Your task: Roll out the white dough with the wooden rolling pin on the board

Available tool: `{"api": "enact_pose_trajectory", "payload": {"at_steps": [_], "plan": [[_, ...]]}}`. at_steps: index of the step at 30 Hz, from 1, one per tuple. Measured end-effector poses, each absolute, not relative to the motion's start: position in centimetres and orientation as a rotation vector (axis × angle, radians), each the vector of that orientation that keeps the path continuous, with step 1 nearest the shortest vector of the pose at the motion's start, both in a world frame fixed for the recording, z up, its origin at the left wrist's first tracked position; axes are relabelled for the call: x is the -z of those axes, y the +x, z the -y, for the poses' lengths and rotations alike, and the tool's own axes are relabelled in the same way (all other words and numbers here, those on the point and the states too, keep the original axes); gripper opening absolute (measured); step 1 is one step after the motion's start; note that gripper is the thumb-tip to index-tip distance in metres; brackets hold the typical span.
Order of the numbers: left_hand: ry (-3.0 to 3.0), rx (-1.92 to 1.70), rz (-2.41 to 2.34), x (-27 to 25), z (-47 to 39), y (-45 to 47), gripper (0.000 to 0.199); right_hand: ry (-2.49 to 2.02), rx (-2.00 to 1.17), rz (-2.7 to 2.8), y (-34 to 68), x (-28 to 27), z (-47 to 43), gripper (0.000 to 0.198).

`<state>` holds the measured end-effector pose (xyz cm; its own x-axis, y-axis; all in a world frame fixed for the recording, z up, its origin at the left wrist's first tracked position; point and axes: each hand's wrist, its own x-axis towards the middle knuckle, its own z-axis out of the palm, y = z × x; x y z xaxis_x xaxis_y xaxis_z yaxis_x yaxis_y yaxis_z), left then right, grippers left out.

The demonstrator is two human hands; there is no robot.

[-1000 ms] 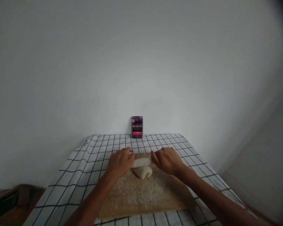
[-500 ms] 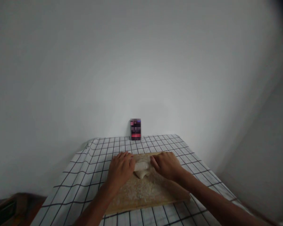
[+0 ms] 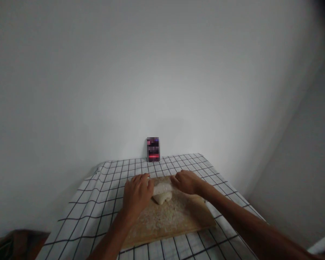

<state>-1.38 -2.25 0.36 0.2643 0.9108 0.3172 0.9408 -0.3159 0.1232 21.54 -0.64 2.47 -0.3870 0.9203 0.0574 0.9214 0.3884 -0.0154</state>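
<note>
A pale, flour-dusted rolling pin (image 3: pixel 162 187) lies crosswise over a piece of dough (image 3: pixel 162 197) on a wooden board (image 3: pixel 170 225). My left hand (image 3: pixel 138 190) is closed over the pin's left end, fingers bent over the far side. At the other end my right hand (image 3: pixel 186 181) is wrapped round the pin in a fist. Only the pin's middle shows between the hands. Toward me the dough sticks out from under it, and its right edge curls up.
Loose flour covers the board, which rests on a white tablecloth (image 3: pixel 86 202) with a black grid. Against the wall at the table's far edge stands a small dark pixelated object (image 3: pixel 153 149). Something dark and reddish (image 3: pixel 18 243) is at the lower left, beside the table.
My right hand has moved slightly up and left with its end of the pin. The dough's near right edge now shows a curl. The whole view has shifted a little.
</note>
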Motion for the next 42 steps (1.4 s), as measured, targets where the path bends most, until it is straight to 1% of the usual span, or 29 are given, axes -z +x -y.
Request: {"api": "enact_pose_trajectory", "payload": {"at_steps": [1, 3, 8, 10, 12, 13, 14, 15, 16, 17, 18, 19, 20, 21, 23, 24, 25, 26, 29, 32, 33, 34, 35, 36, 37, 38, 39, 40, 42], "plan": [[-2.412, 0.543, 1.787, -0.3, 2.7, -1.3, 0.03, -1.732, 0.122, 2.502, 21.5, -2.0, 1.6, 0.051], [-2.406, 0.59, 1.777, -0.2, 3.7, -1.0, 0.03, -1.753, 0.137, 2.415, 21.4, -1.1, 3.4, 0.058], [-2.408, 0.631, 1.696, -0.4, 4.7, -0.6, 0.033, -1.759, 0.056, 2.346, 21.5, -0.2, 5.7, 0.055], [-2.417, 0.539, 1.698, -0.5, 4.3, -0.7, 0.033, -1.797, 0.083, 2.401, 21.6, -0.7, 5.1, 0.058], [-2.462, 0.356, 1.667, -0.6, 3.5, -0.9, 0.032, -1.802, 0.074, 2.493, 21.6, -1.8, 3.6, 0.056], [-2.482, 0.268, 1.637, -0.6, 3.0, -1.1, 0.032, -1.797, 0.019, 2.539, 21.6, -2.6, 2.7, 0.051], [-2.497, 0.197, 1.602, -0.6, 2.5, -1.3, 0.033, -1.767, -0.098, 2.631, 21.6, -3.3, 1.8, 0.041], [-2.506, 0.146, 1.569, -0.6, 2.0, -1.5, 0.033, -1.75, -0.277, 2.704, 21.6, -4.0, 0.8, 0.033], [-2.505, 0.123, 1.548, -0.5, 1.6, -1.6, 0.033, -1.763, -0.552, 2.729, 21.6, -4.6, 0.0, 0.033], [-2.497, 0.118, 1.541, -0.5, 1.3, -1.7, 0.034, -1.85, -0.763, 2.643, 21.6, -5.1, -0.7, 0.041], [-2.484, 0.129, 1.546, -0.5, 1.1, -1.7, 0.033, -1.874, -0.916, 2.59, 21.6, -5.3, -1.2, 0.044], [-2.468, 0.149, 1.554, -0.5, 1.1, -1.6, 0.033, -1.882, -0.988, 2.552, 21.6, -5.3, -1.3, 0.047], [-2.448, 0.18, 1.571, -0.5, 1.2, -1.5, 0.032, -1.87, -0.945, 2.545, 21.7, -5.0, -1.1, 0.048], [-2.426, 0.221, 1.598, -0.5, 1.5, -1.3, 0.032, -1.848, -0.801, 2.556, 21.7, -4.5, -0.5, 0.048], [-2.401, 0.307, 1.655, -0.6, 2.4, -1.0, 0.031, -1.812, -0.334, 2.519, 21.6, -3.0, 1.5, 0.049], [-2.398, 0.352, 1.674, -0.6, 3.0, -0.9, 0.031, -1.836, -0.096, 2.423, 21.6, -2.2, 2.8, 0.055], [-2.401, 0.393, 1.679, -0.5, 3.6, -0.8, 0.031, -1.839, 0.038, 2.349, 21.6, -1.4, 4.1, 0.058], [-2.407, 0.426, 1.672, -0.5, 4.1, -0.7, 0.031, -1.812, 0.094, 2.318, 21.6, -0.8, 5.1, 0.058], [-2.422, 0.438, 1.634, -0.3, 4.8, -0.7, 0.032, -1.768, 0.111, 2.374, 21.7, -0.1, 5.9, 0.057], [-2.468, 0.313, 1.619, -0.2, 3.7, -1.0, 0.032, -1.774, 0.09, 2.545, 22.1, -1.5, 3.1, 0.055], [-2.489, 0.261, 1.596, -0.2, 3.2, -1.1, 0.033, -1.756, 0.039, 2.622, 22.1, -2.2, 2.0, 0.05], [-2.504, 0.217, 1.576, -0.2, 2.6, -1.2, 0.033, -1.687, -0.013, 2.744, 22.2, -2.8, 1.0, 0.038], [-2.506, 0.187, 1.567, -0.2, 2.2, -1.2, 0.033, -1.622, -0.065, 2.841, 22.2, -3.2, 0.3, 0.029], [-2.497, 0.177, 1.571, -0.2, 2.0, -1.2, 0.033, -1.603, -0.108, 2.875, 22.2, -3.4, 0.1, 0.028], [-2.477, 0.191, 1.587, -0.2, 2.0, -1.2, 0.032, -1.631, -0.12, 2.848, 22.1, -3.3, 0.4, 0.03], [-2.453, 0.225, 1.602, -0.2, 2.2, -1.2, 0.03, -1.696, -0.097, 2.761, 21.9, -3.0, 1.1, 0.039], [-2.436, 0.268, 1.598, -0.1, 2.6, -1.1, 0.029, -1.776, -0.028, 2.624, 21.8, -2.4, 2.1, 0.05], [-2.427, 0.316, 1.579, 0.0, 3.0, -1.1, 0.028, -1.823, 0.066, 2.49, 21.6, -1.7, 3.2, 0.057], [-2.416, 0.412, 1.542, 0.3, 3.9, -1.0, 0.029, -1.821, 0.133, 2.342, 21.5, -0.5, 5.1, 0.062]]}}
